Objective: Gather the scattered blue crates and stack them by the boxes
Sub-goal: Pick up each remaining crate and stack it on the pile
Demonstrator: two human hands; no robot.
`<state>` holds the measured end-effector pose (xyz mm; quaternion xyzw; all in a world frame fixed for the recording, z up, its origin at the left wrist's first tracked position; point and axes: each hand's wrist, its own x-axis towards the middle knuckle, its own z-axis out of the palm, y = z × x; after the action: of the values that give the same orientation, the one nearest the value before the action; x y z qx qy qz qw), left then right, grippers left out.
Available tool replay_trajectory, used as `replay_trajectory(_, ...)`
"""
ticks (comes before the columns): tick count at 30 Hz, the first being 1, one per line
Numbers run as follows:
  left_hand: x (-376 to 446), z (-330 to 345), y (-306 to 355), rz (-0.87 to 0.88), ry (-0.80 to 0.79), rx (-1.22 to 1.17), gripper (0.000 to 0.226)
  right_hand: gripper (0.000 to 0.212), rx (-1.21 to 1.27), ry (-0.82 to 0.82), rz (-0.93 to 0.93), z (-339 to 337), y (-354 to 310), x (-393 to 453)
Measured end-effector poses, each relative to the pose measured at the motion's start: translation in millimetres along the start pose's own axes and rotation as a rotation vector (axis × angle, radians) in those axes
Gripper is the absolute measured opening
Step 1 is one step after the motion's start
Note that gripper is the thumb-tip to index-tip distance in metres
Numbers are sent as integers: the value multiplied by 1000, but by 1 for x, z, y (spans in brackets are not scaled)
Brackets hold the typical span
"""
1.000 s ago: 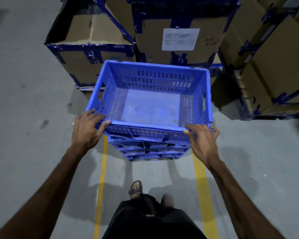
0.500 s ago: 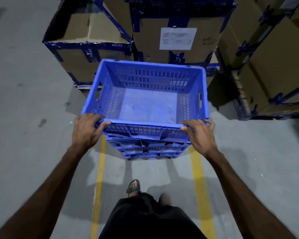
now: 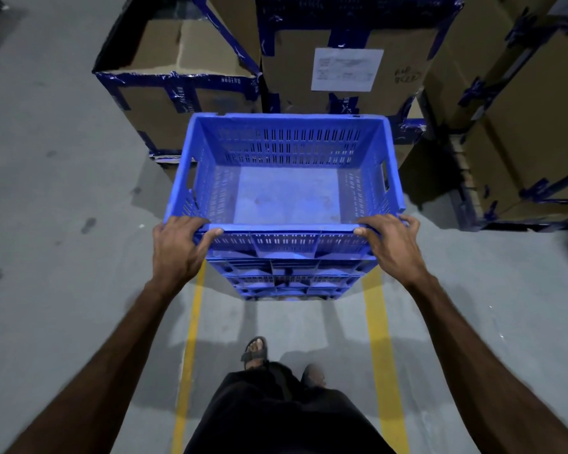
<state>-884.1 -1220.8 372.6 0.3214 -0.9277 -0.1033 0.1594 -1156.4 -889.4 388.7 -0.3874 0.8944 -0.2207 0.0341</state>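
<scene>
Top blue crate (image 3: 286,191): open, slotted walls, pale scuffed floor, 1 handle cut-out in each side wall. It sits on a stack of blue crates (image 3: 284,278) below it; count of lower crates uncertain from this angle, perhaps 3. The stack stands on the grey floor (image 3: 63,224) between 2 yellow lines (image 3: 376,339), just beyond both hands and directly in front of the cardboard boxes (image 3: 348,73).

Left hand (image 3: 177,250): gripping the crate's near-left corner, fingers curled over the rim, thumb along the near wall. Right hand (image 3: 395,245): gripping the near-right corner the same way.

Versus 0.5 s ago: both hands have closed more fully onto the corners, and the top crate now sits squarer over the stack, its near rim more level. The person's sandalled foot (image 3: 255,350) remains behind the stack.
</scene>
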Motion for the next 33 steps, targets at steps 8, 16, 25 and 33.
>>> replay_trajectory(8,-2,0,7,-1,0,5,47,58,37,-2,-17,-6,7,6)
replay_trajectory(16,8,1,-1,4,-55,-17,54,81,76,4,9,-15,9,11)
replay_trajectory(25,20,-7,-7,52,-112,-73,60,63,91,67,-15,-8,15,9)
replay_trajectory(33,20,-13,-3,36,-117,-109,58,54,37,67,-31,-2,20,8)
